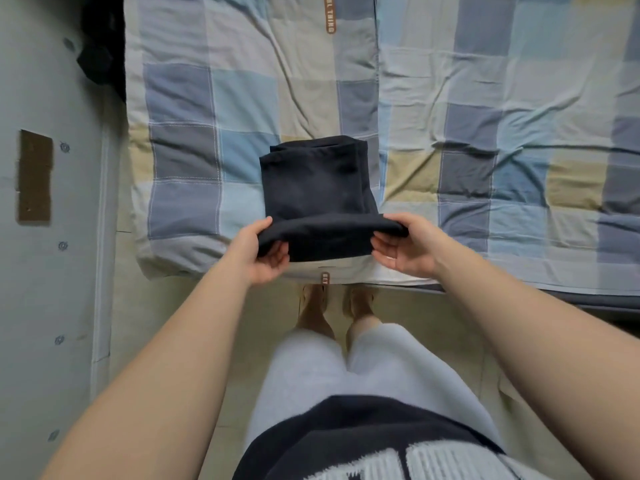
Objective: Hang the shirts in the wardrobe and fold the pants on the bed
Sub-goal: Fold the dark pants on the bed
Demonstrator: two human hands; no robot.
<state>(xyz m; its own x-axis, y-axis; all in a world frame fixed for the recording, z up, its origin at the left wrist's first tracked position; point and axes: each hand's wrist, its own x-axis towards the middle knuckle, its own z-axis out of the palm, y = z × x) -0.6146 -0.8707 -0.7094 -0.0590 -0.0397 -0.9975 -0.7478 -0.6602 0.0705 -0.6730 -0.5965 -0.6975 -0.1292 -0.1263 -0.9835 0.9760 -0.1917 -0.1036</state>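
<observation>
- Black cloth: one pair of pants (pixel 317 188), folded into a compact bundle of several layers, lies on the bed (pixel 485 116) close to its near edge and left of the bed's middle.
- Its long axis runs from near to far. The far end lies flat on the quilt and shows stacked folded edges. The near end is a rolled fold running left to right and is raised off the quilt.
- The fabric looks matte, soft and plain, with no print visible. It widens a little toward the near fold.
- Two hands hold that near fold, one at each corner.
- The left hand (pixel 258 252) pinches the left corner, thumb on top and fingers (pixel 277 258) curled underneath.
- The right hand (pixel 405 249) pinches the right corner in the same way, thumb over the fold and fingers (pixel 384 245) bent below it.
- One quilt covers the bed, checked in blue, grey, pale yellow and white and creased in many places. An orange label (pixel 330 13) sits at its far side.
- Two feet (pixel 313 306) stand on the pale floor just near the bed edge, below grey trouser legs.
- One dark garment (pixel 100 46) hangs or lies at the far left. I cannot tell what it is.
- One brown patch (pixel 34 176) is stuck on the pale panel at the left.
</observation>
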